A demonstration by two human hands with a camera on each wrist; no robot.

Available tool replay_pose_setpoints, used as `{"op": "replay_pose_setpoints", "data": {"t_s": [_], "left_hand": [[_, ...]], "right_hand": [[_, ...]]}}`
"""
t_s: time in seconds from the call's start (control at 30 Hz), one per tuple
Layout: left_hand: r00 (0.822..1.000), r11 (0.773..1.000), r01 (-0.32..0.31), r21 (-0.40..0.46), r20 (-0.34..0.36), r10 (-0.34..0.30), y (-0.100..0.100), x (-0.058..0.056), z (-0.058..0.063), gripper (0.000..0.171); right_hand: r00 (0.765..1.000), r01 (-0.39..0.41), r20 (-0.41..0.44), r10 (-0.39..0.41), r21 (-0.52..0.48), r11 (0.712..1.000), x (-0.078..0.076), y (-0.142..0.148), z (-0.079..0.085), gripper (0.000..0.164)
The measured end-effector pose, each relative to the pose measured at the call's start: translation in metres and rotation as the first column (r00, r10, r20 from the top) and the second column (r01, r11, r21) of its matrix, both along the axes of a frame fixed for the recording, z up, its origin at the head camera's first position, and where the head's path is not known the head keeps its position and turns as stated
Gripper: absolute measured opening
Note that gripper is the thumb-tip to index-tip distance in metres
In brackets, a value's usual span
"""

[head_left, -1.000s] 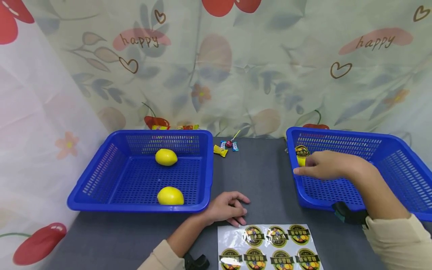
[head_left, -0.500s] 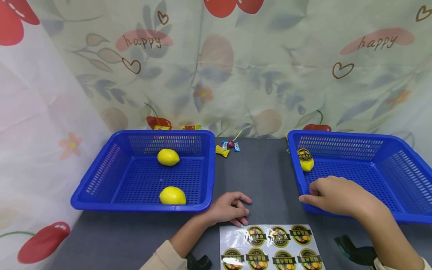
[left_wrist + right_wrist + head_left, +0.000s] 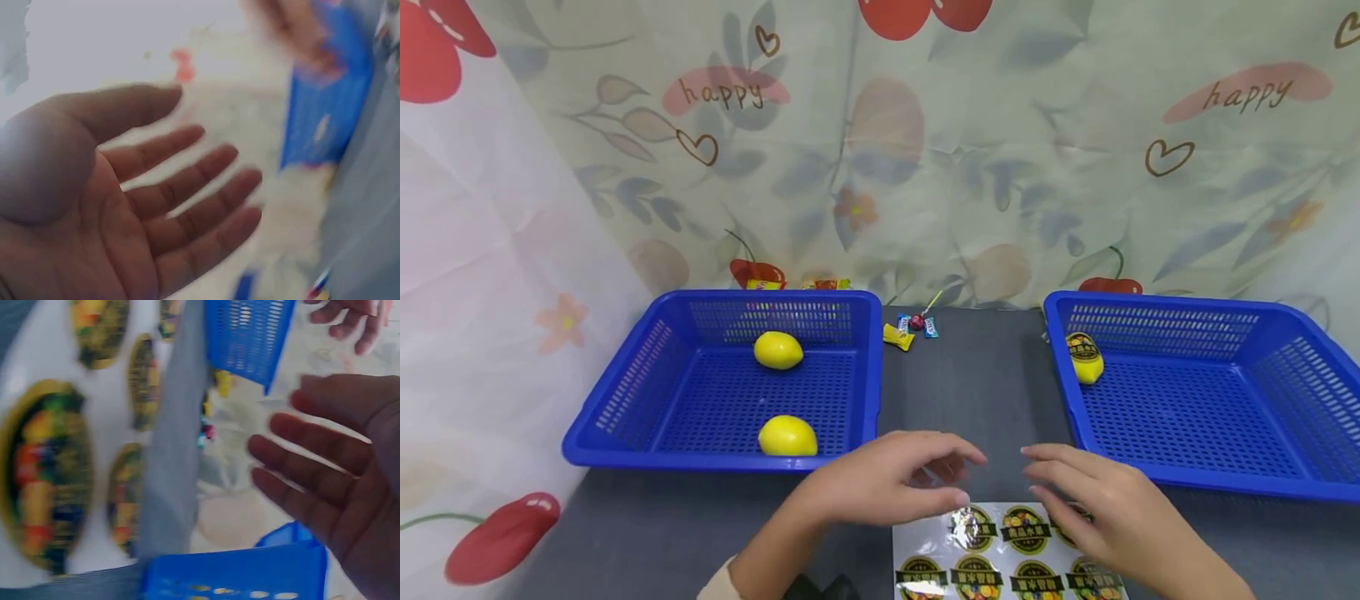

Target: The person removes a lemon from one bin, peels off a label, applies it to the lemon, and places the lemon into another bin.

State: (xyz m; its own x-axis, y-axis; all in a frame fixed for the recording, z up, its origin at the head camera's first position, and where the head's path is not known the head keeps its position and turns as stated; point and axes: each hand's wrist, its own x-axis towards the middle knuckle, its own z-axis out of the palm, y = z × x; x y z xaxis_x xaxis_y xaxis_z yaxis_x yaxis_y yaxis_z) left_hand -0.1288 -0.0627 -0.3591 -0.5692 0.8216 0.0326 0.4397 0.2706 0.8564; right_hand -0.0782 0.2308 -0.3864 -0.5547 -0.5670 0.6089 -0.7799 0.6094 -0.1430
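In the head view my left hand (image 3: 895,479) hovers over the upper left corner of a sticker sheet (image 3: 917,537), fingers relaxed and holding nothing. Facing it, my right hand (image 3: 1108,508) hangs above the sheet's right side, also bare, with its fingers extended. Both palms show bare in the wrist views. Round black and gold labels with fruit pictures line the sheet; the right hand covers some of them. Two plain lemons, one near the back (image 3: 778,350) and one near the front (image 3: 787,436), lie in the left blue basket (image 3: 700,461). A lemon with a label (image 3: 1086,358) sits in the right blue basket (image 3: 1225,483).
Between the baskets, near the back, lie a yellow-wrapped candy (image 3: 898,337), a lollipop (image 3: 917,321) and small blue wrapped candies (image 3: 931,327). More packets (image 3: 827,284) show behind the left basket. A printed curtain (image 3: 955,167) hangs behind the dark table (image 3: 985,383).
My right hand has left the right basket, where the labelled lemon stays, and moved left over the sticker sheet. My left hand has risen from the table and turned towards it.
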Motion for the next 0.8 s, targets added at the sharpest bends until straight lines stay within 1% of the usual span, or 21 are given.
{"op": "replay_pose_setpoints", "data": {"t_s": [0.03, 0.07, 0.1, 0.13, 0.17, 0.2, 0.23, 0.27, 0.3, 0.33, 0.37, 0.4, 0.43, 0.47, 0.5, 0.57, 0.63, 0.67, 0.7, 0.8], "left_hand": [[0.997, 0.999, -0.041, -0.001, -0.058, 0.041, -0.009, 0.000, 0.008, 0.036], [0.988, 0.995, -0.097, -0.006, -0.120, 0.095, -0.020, 0.000, 0.015, 0.037], [0.970, 0.985, -0.169, -0.022, -0.180, 0.162, -0.031, -0.002, 0.020, 0.038], [0.946, 0.968, -0.248, -0.043, -0.224, 0.232, -0.043, -0.005, 0.023, 0.040], [0.923, 0.946, -0.317, -0.071, -0.254, 0.290, -0.054, -0.008, 0.024, 0.042], [0.900, 0.919, -0.381, -0.104, -0.270, 0.342, -0.065, -0.012, 0.024, 0.044], [0.886, 0.893, -0.429, -0.140, -0.259, 0.385, -0.077, -0.017, 0.023, 0.046], [0.876, 0.867, -0.464, -0.185, -0.240, 0.418, -0.089, -0.021, 0.021, 0.048], [0.869, 0.841, -0.487, -0.235, -0.219, 0.443, -0.100, -0.025, 0.020, 0.050], [0.867, 0.819, -0.498, -0.285, -0.198, 0.458, -0.110, -0.029, 0.017, 0.052], [0.867, 0.802, -0.498, -0.329, -0.170, 0.469, -0.119, -0.033, 0.015, 0.053], [0.869, 0.789, -0.491, -0.369, -0.144, 0.473, -0.126, -0.036, 0.012, 0.054], [0.875, 0.783, -0.475, -0.401, -0.124, 0.468, -0.132, -0.039, 0.009, 0.055], [0.882, 0.777, -0.457, -0.433, -0.109, 0.459, -0.136, -0.042, 0.007, 0.055], [0.889, 0.772, -0.439, -0.459, -0.094, 0.449, -0.138, -0.044, 0.004, 0.054], [0.903, 0.773, -0.399, -0.493, -0.065, 0.425, -0.139, -0.049, -0.002, 0.051], [0.914, 0.775, -0.368, -0.513, -0.044, 0.404, -0.139, -0.052, -0.007, 0.048], [0.916, 0.774, -0.356, -0.523, -0.033, 0.399, -0.138, -0.054, -0.010, 0.045], [0.917, 0.771, -0.351, -0.532, -0.028, 0.398, -0.137, -0.055, -0.012, 0.043], [0.911, 0.747, -0.358, -0.560, -0.032, 0.412, -0.134, -0.056, -0.016, 0.041]], "right_hand": [[0.998, -0.009, 0.054, 0.008, 0.022, 1.000, 0.002, 0.002, -0.008, 0.019], [0.993, -0.009, 0.119, 0.003, 0.050, 0.999, 0.004, 0.004, -0.015, 0.014], [0.982, -0.005, 0.187, -0.010, 0.079, 0.997, 0.006, 0.006, -0.020, 0.014], [0.968, 0.002, 0.249, -0.029, 0.107, 0.994, 0.007, 0.008, -0.025, 0.017], [0.947, 0.006, 0.317, -0.046, 0.126, 0.992, 0.008, 0.010, -0.028, 0.022], [0.921, 0.009, 0.384, -0.065, 0.146, 0.989, 0.008, 0.012, -0.030, 0.023], [0.885, 0.007, 0.458, -0.081, 0.161, 0.987, 0.007, 0.014, -0.031, 0.022], [0.844, 0.006, 0.526, -0.100, 0.177, 0.984, 0.006, 0.015, -0.033, 0.022], [0.797, 0.004, 0.593, -0.117, 0.188, 0.982, 0.005, 0.016, -0.033, 0.023], [0.747, -0.001, 0.652, -0.131, 0.198, 0.980, 0.003, 0.017, -0.034, 0.026], [0.695, -0.003, 0.704, -0.147, 0.207, 0.978, 0.002, 0.018, -0.035, 0.030], [0.654, -0.012, 0.741, -0.152, 0.211, 0.977, 0.000, 0.019, -0.035, 0.033], [0.617, -0.020, 0.772, -0.154, 0.211, 0.977, -0.002, 0.020, -0.036, 0.035], [0.587, -0.025, 0.794, -0.157, 0.211, 0.977, -0.004, 0.020, -0.036, 0.037], [0.564, -0.032, 0.811, -0.156, 0.211, 0.977, -0.006, 0.020, -0.036, 0.039], [0.534, -0.048, 0.831, -0.152, 0.209, 0.977, -0.009, 0.021, -0.036, 0.041], [0.510, -0.054, 0.846, -0.158, 0.214, 0.975, -0.011, 0.020, -0.037, 0.043], [0.494, -0.052, 0.853, -0.166, 0.219, 0.974, -0.012, 0.019, -0.037, 0.044], [0.486, -0.053, 0.857, -0.169, 0.222, 0.974, -0.012, 0.019, -0.037, 0.044], [0.468, -0.047, 0.863, -0.190, 0.239, 0.970, -0.015, 0.017, -0.037, 0.045]]}}
